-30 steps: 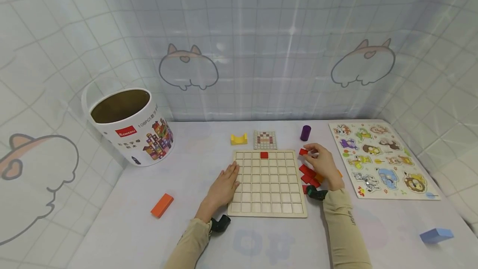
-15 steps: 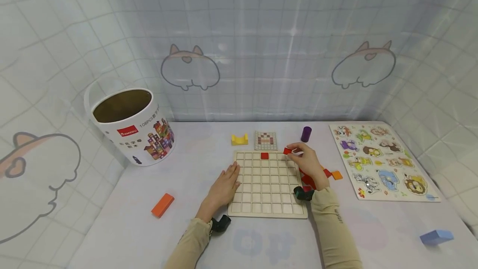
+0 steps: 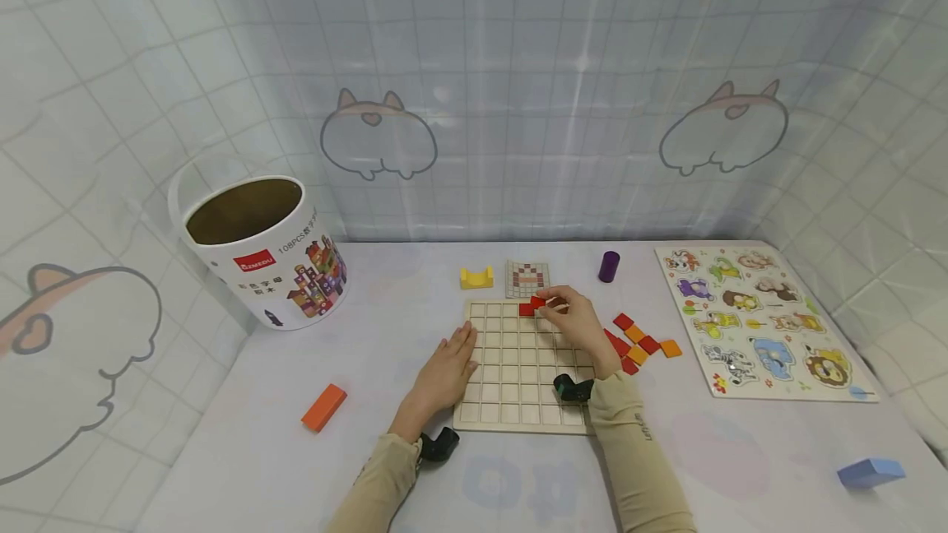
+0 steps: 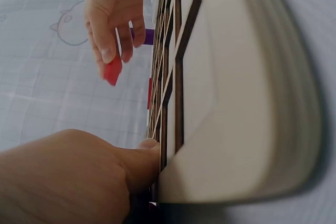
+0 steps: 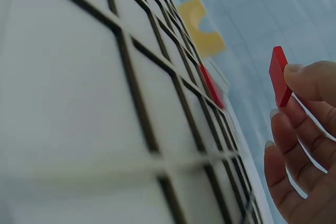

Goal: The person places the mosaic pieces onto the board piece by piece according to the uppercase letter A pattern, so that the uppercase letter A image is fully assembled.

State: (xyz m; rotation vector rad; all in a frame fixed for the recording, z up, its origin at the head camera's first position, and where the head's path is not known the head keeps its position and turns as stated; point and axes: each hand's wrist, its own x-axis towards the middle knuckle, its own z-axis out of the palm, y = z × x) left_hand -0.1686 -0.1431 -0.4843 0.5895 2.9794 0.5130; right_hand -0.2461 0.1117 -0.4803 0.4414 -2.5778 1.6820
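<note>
A wooden grid board (image 3: 491,368) lies flat on the table, one red square tile (image 3: 526,310) set in its far row. Between thumb and forefinger my right hand (image 3: 578,323) pinches another red tile (image 5: 280,77), held just above the far row beside the placed one. In the right wrist view that tile is tilted on edge, apart from the board. My left hand (image 3: 442,370) rests on the board's left edge with its fingers fairly straight. Behind the board lies a small pattern card (image 3: 527,279) showing coloured squares on a grid.
Loose red and orange tiles (image 3: 636,336) lie right of the board. An animal puzzle board (image 3: 763,327) is farther right. A yellow block (image 3: 476,278) and a purple cylinder (image 3: 609,266) stand behind. A white bucket (image 3: 274,270), an orange block (image 3: 323,408) and a blue block (image 3: 870,473) are also there.
My right hand has carried the red tile leftward from the loose pile to above the board's far row, beside the placed tile. The left hand has stayed where it was.
</note>
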